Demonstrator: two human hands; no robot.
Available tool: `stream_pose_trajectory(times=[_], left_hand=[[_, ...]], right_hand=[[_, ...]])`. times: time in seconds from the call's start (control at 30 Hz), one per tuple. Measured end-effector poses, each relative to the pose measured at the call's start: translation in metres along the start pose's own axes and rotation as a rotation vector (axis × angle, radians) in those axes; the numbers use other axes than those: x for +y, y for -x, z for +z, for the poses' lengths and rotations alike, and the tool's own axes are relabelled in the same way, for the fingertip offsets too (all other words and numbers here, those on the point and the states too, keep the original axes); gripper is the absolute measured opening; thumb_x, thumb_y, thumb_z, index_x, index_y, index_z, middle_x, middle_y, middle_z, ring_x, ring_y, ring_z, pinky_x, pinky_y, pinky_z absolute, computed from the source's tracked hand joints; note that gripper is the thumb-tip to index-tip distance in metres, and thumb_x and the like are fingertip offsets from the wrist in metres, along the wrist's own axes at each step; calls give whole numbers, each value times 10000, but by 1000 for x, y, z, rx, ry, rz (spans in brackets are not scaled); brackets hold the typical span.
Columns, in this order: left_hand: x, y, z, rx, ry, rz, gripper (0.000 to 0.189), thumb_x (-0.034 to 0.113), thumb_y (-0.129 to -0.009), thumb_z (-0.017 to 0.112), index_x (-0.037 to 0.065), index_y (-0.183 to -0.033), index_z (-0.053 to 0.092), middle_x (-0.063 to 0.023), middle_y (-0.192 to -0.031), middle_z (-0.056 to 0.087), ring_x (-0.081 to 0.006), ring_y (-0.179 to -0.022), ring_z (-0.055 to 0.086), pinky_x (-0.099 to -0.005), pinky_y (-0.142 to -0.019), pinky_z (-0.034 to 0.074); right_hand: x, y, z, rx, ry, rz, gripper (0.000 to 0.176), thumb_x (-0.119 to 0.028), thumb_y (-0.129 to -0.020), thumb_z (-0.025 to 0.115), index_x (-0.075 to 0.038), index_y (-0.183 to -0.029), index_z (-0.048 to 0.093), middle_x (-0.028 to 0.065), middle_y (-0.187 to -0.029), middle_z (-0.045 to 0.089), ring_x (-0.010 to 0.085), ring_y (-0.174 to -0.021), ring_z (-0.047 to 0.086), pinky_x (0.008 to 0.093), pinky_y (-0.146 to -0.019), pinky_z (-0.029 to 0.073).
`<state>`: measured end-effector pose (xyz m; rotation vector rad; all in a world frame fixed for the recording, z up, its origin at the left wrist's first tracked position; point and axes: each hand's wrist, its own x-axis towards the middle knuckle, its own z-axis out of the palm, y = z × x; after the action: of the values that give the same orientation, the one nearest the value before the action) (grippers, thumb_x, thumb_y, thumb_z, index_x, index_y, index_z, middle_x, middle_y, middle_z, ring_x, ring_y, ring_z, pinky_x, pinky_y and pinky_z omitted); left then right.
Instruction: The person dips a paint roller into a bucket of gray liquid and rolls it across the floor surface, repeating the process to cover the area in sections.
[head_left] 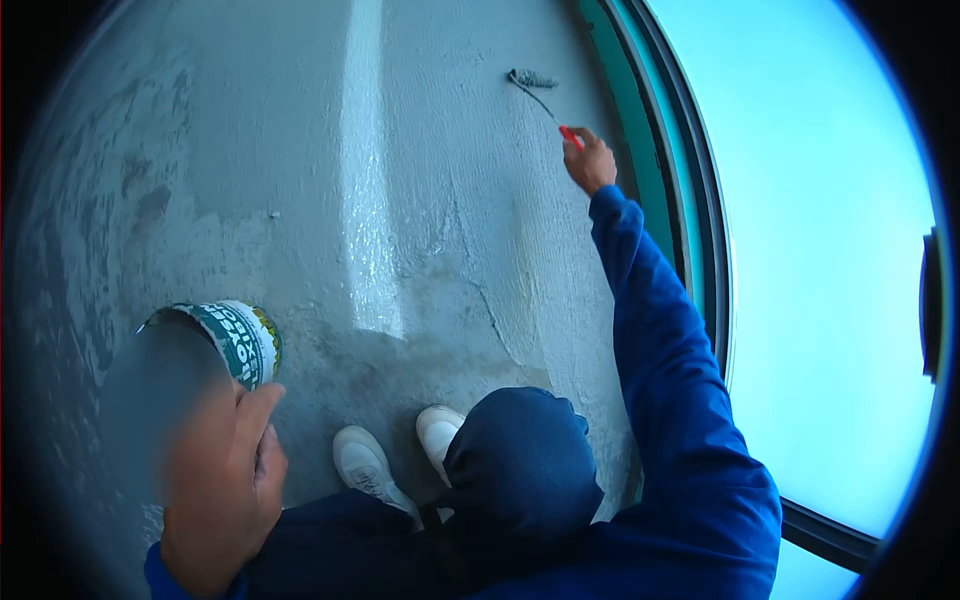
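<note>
While the paint roller (533, 78) rests with its head on the grey coated floor (250, 150) far out ahead, its long axis runs diagonally from the red grip (570, 135) up-left in frame, the head pointing away from the person. Right hand (590, 162) has its fingers clenched round that grip, the blue sleeve (650, 320) at full stretch, just beside the dark window frame (668, 170). Left hand (225, 480) grasps a tin (240, 340) with a green-and-white label, near the white shoes (365, 465); a glossy wet stripe (370, 200) lies between tin and roller.
</note>
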<state>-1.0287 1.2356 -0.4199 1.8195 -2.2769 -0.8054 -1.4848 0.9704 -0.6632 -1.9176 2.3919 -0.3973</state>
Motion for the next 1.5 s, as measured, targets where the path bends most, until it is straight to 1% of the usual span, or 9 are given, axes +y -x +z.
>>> stream_pose_trajectory(times=[0.1, 0.23, 0.47, 0.63, 0.73, 0.93, 1.2, 1.37, 1.5], left_hand=[[-10, -3, -1, -38, -11, -25, 303, -61, -762, 613, -28, -1063, 615, -160, -860, 534, -328, -736, 588, -422, -616, 455], [-12, -8, 0, -39, 25, -35, 308, -71, -751, 594, -31, -1056, 606, -166, -863, 532, -342, -732, 585, -421, -618, 447], [-10, -12, 1, -41, 35, -23, 314, -79, -747, 595, -30, -1057, 603, -164, -872, 537, -342, -736, 590, -422, -624, 456], [3, -7, 1, 7, 31, 40, 326, -89, -744, 595, -32, -1065, 599, -172, -888, 546, -349, -748, 599, -422, -633, 465], [12, -7, -1, 30, 10, 104, 310, -63, -762, 615, -29, -1070, 619, -151, -840, 525, -310, -712, 590, -410, -591, 462], [32, 3, 5, 89, 6, 184, 298, -58, -783, 604, -34, -1080, 619, -166, -891, 559, -314, -757, 618, -397, -639, 496], [44, 11, 10, 66, 5, 211, 272, -47, -812, 577, -36, -1080, 616, -183, -941, 585, -337, -817, 627, -410, -696, 493], [49, 10, 12, 64, 4, 231, 260, -51, -819, 567, -42, -1075, 612, -193, -955, 592, -358, -834, 622, -427, -717, 484], [47, 12, 12, 72, 20, 240, 253, -55, -821, 565, -43, -1070, 613, -197, -950, 589, -359, -828, 620, -424, -712, 480]], right_hand=[[-31, -79, -12, 40, 41, 3, 344, -280, -811, 610, -239, -1134, 722, 170, -1035, 715, 366, -993, 676, 435, -895, 527], [-57, -138, -9, -32, 96, 1, 336, -307, -859, 611, -188, -1158, 707, 175, -1104, 698, 346, -1030, 672, 413, -909, 524], [-56, -124, 8, -105, 11, 46, 347, -303, -836, 599, -195, -1151, 698, 193, -1128, 685, 381, -1073, 646, 438, -945, 501], [-19, -13, -14, -58, -61, 14, 353, -278, -813, 609, -170, -1137, 699, 237, -1008, 697, 431, -956, 663, 483, -864, 526], [4, 72, -38, -104, -53, 47, 340, -269, -840, 608, -149, -1152, 670, 243, -944, 698, 445, -901, 665, 505, -824, 526], [52, 251, -93, -184, -152, 111, 310, -231, -893, 616, -135, -1188, 628, 251, -876, 685, 453, -820, 654, 514, -722, 513], [96, 479, -174, -361, -167, 372, 323, -194, -918, 618, -138, -1235, 591, 230, -925, 689, 442, -840, 657, 486, -734, 521], [115, 580, -217, -351, -120, 371, 311, -154, -905, 633, -112, -1212, 608, 205, -970, 699, 399, -844, 682, 443, -720, 545], [114, 599, -226, -321, -73, 252, 312, -117, -893, 636, -110, -1204, 616, 147, -1008, 715, 339, -842, 700, 413, -686, 564]])
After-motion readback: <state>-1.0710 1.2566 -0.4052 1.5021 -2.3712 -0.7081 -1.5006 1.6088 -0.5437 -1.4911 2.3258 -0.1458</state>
